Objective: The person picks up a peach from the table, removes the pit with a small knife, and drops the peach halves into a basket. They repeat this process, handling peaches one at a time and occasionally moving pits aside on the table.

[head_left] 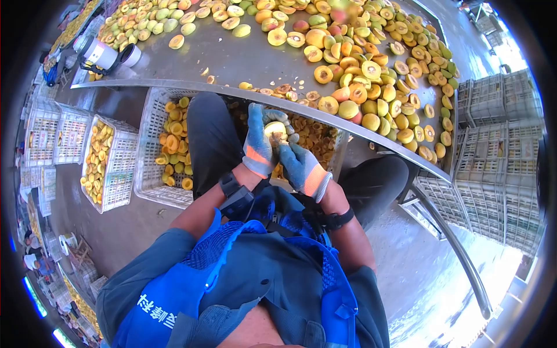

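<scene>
My left hand [259,139], in a blue-grey and orange work glove, is closed around a cut yellow peach half [274,129]. The cut face is turned up, with a brownish patch at its lower edge. Against that lower edge, my right hand [300,165], gloved alike, has its fingers closed together. Whether they hold a small tool or only pinch the fruit is hidden. Both hands are over my lap, just in front of the edge of a metal table [232,64] that bears many halved peaches [371,69].
Below the table edge stand a crate [142,156] of peach halves by my left leg and a container of scraps [319,139] between my knees. Another filled crate [119,174] is further left. Stacked crates [493,156] rise at the right, near a curved metal bar [452,243].
</scene>
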A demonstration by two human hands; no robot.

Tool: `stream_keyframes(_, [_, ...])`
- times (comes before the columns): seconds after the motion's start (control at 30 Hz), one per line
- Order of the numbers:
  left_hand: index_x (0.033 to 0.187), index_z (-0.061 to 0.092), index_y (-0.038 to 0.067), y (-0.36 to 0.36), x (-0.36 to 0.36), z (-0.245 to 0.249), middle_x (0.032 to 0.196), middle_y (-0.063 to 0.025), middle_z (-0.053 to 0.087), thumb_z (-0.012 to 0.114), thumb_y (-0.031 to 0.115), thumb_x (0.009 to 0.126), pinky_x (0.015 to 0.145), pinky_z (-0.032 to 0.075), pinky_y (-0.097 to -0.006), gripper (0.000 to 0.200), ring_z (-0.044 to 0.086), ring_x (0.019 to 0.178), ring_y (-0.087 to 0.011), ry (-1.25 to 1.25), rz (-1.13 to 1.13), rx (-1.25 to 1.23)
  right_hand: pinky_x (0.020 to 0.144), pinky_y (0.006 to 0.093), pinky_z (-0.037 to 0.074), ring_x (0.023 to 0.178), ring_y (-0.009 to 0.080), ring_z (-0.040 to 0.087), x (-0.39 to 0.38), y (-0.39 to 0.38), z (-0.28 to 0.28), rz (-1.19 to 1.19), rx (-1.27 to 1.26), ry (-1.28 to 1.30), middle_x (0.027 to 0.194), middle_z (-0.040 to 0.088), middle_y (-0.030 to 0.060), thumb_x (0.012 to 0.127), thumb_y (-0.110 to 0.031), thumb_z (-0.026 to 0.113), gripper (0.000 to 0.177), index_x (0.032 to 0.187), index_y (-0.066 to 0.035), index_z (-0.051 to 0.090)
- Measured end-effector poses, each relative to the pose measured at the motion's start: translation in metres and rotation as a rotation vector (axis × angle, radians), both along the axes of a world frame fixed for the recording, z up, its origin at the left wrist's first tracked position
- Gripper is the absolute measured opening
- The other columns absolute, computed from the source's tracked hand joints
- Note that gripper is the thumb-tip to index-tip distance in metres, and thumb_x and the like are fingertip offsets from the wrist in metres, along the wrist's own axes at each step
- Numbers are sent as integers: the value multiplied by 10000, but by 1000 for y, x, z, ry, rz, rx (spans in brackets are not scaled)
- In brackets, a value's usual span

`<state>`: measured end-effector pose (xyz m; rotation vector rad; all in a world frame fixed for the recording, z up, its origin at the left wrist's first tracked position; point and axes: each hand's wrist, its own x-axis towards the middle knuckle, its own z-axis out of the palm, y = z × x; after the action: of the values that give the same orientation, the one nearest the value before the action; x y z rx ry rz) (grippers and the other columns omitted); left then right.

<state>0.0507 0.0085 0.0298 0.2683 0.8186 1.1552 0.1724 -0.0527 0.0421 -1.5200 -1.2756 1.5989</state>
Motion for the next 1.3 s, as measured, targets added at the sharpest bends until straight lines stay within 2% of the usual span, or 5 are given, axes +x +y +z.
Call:
stream_keyframes(0.1, [855, 618, 60, -1, -3, 0, 735, -116, 645, 430, 658, 1008, 614, 583, -367, 645, 636, 611, -228, 31, -29, -17, 692, 382, 527, 718, 182, 599, -1, -1, 11, -1, -108, 44, 784, 641, 105, 1071, -280, 510, 345, 1101, 29, 663])
stream_keyframes(0.23, [908, 628, 47, -3, -11, -38, 675, -118, 636, 393, 641, 1028, 568, 553, -346, 650, 626, 574, -228, 216, -40, 171, 723, 368, 533, 773, 164, 604, 8, -1, -13, 253, 399, -184, 825, 657, 104, 1077, -310, 491, 380, 1110, 35, 648])
stream_keyframes(0.57, [809, 571, 108, -11, 11, -6, 671, -70, 588, 471, 651, 999, 524, 547, -349, 584, 613, 553, -215, 173, 140, -52, 637, 329, 495, 714, 160, 588, 4, -5, -23, 100, -19, 55, 838, 670, 80, 1066, -437, 472, 503, 1114, 26, 666])
stream_keyframes(0.8, [782, 605, 78, -6, 0, -9, 655, -117, 626, 499, 583, 1018, 507, 535, -349, 568, 608, 513, -234, 113, -60, -58, 482, 221, 332, 547, 39, 439, 8, -8, 3, 75, -222, 283, 691, 530, -65, 1075, -477, 471, 456, 1013, -70, 668])
stream_keyframes(1.3, [746, 626, 41, -2, -26, 9, 700, -100, 651, 420, 402, 1074, 687, 516, -295, 530, 644, 689, -176, 269, -627, 437, 364, 184, 290, 410, 51, 366, 17, -26, -1, 121, -682, 1174, 584, 450, -35, 1085, -460, 450, 417, 963, -81, 577])
